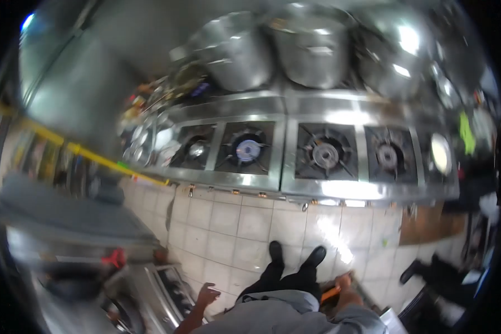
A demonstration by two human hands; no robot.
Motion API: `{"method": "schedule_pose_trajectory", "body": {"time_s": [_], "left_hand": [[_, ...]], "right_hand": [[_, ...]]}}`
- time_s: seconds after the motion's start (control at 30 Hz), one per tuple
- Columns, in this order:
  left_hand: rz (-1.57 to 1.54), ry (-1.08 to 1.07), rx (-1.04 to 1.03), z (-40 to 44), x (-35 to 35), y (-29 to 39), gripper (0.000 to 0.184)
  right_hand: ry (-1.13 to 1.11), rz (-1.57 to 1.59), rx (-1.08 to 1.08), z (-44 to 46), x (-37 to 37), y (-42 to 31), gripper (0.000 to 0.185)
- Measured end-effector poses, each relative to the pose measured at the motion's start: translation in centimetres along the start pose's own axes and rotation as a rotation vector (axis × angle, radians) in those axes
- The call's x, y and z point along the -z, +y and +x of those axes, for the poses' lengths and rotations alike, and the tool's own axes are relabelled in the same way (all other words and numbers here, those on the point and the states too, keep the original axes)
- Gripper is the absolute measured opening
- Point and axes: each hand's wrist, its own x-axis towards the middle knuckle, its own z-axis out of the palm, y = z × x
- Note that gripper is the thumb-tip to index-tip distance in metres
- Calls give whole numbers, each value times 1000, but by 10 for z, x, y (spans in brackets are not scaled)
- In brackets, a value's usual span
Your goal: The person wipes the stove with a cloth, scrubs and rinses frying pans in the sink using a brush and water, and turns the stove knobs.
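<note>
My left hand (207,293) hangs at my side over the tiled floor, with its fingers apart and nothing visible in them. The steel counter with a dark-fronted appliance (172,286) is nearest to it. At my other side, my right hand (344,280) is beside an orange object (329,294), close to a brown edge. Blur hides its fingers, and I cannot tell whether they hold the orange object. In front of me stands a steel gas range (284,139); a blue flame burns on one burner (247,150).
Large steel pots (312,53) line the back of the range. A yellow rail (100,158) runs along the left. A white oval dish (441,154) sits at the range's right end. Another person's dark-clothed legs (440,273) are at the lower right.
</note>
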Motion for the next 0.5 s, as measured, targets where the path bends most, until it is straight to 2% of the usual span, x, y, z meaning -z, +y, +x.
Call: {"method": "schedule_pose_trajectory", "body": {"time_s": [0.03, 0.07, 0.1, 0.13, 0.17, 0.2, 0.23, 0.27, 0.3, 0.33, 0.37, 0.4, 0.43, 0.47, 0.5], "left_hand": [[-73, 14, -15, 3, 1, -15, 57], [103, 140, 77, 7, 1, -25, 72], [285, 260, 180, 11, -3, -39, 88], [234, 265, 178, 13, -8, -49, 88], [190, 309, 175, 16, -9, -54, 88], [161, 349, 177, 17, -4, -61, 89], [67, 350, 196, 20, -4, -63, 87], [73, 335, 198, 16, 0, -51, 87], [-93, 310, 216, 15, 5, -37, 86], [-249, 282, 237, 14, 13, -31, 84], [-218, 266, 239, 23, 22, -37, 84], [-260, 229, 210, 38, 29, -42, 83], [-301, 188, 189, 47, 38, -51, 83], [-267, 163, 206, 50, 47, -58, 83], [-302, 167, 182, 55, 54, -59, 80]], "right_hand": [[0, 162, -111, -9, 16, -3, 13], [25, -152, 170, -46, 53, -13, 16], [238, 40, 93, -81, 83, -47, 22], [462, 245, 56, -101, 106, -77, 31], [392, 173, 227, -104, 138, -114, 37], [456, 121, 382, -108, 166, -164, 38], [402, -167, 505, -112, 194, -220, 47], [516, -148, 755, -122, 217, -286, 41], [614, -192, 1000, -202, 260, -361, 34], [689, 103, 1307, -264, 280, -434, 26], [714, 34, 1594, -318, 296, -506, 34], [648, -172, 1776, -391, 310, -572, 42], [692, -43, 2089, -440, 298, -638, 47], [632, -224, 2164, -536, 307, -664, 43], [589, -281, 2294, -606, 287, -704, 28]]}}
